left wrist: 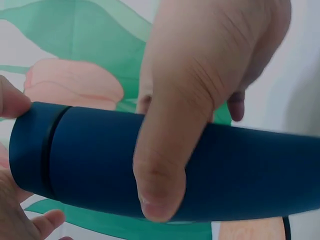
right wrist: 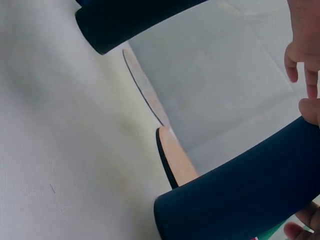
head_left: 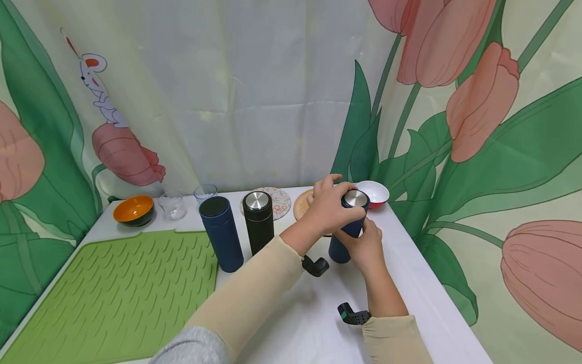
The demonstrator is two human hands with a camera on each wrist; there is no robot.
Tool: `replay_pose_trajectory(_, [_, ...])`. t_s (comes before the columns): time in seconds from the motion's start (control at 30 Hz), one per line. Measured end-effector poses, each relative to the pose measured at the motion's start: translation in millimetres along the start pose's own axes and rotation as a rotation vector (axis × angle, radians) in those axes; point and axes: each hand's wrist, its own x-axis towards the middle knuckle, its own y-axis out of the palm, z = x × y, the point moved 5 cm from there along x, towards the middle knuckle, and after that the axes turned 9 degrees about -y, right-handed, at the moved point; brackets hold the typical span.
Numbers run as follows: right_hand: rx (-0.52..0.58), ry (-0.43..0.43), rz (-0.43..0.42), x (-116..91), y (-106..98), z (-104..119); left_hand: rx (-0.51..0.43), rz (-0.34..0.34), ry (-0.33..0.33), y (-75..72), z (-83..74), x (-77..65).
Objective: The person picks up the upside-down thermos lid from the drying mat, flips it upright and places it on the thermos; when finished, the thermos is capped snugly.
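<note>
A dark blue thermos with a silver-topped lid stands at the right, leaning slightly in the head view. My left hand reaches across and grips the lid, its thumb along the near side and other fingers on the far side. Lower down, my right hand holds the body; in the left wrist view that right hand's thumb lies across it. A thin dark seam rings the bottle below the lid. To the left are a second blue thermos with a dark top and a black thermos with a silver top.
A green ridged mat covers the table's left side. Along the back are an orange bowl, two glass cups, including a clear cup, a patterned round mat, an orange round mat and a white-and-red bowl.
</note>
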Motion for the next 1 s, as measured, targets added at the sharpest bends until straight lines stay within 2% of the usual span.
replay_pose_trajectory(0.37, [0.004,-0.004,0.000,0.2,1.0,0.1,0.061,-0.001,-0.029,-0.6,-2.1,-1.7])
replay_pose_trajectory(0.47, [0.001,-0.018,0.005,0.6,0.2,2.0,0.119,-0.061,-0.065,-0.7,-5.7,-4.8])
replay_pose_trajectory(0.57, [0.011,-0.035,-0.005,1.1,-0.5,2.1,0.195,-0.160,-0.098,0.3,-8.0,-7.9])
replay_pose_trajectory(0.63, [0.024,-0.047,-0.016,1.4,-0.3,2.2,0.233,-0.221,-0.094,0.3,-8.6,-9.0])
replay_pose_trajectory(0.7, [0.030,-0.054,-0.021,1.2,0.3,2.3,0.246,-0.250,-0.073,0.0,-8.3,-8.9])
replay_pose_trajectory(0.83, [0.032,-0.049,-0.012,0.5,1.5,2.7,0.172,-0.212,-0.027,-0.8,-6.8,-7.2])
replay_pose_trajectory(0.93, [0.026,-0.044,-0.004,0.0,1.5,3.1,0.105,-0.166,-0.016,-1.3,-5.5,-5.8])
replay_pose_trajectory(1.0, [0.027,-0.044,-0.002,-0.2,1.8,3.9,0.093,-0.151,-0.013,-1.7,-5.0,-5.4])
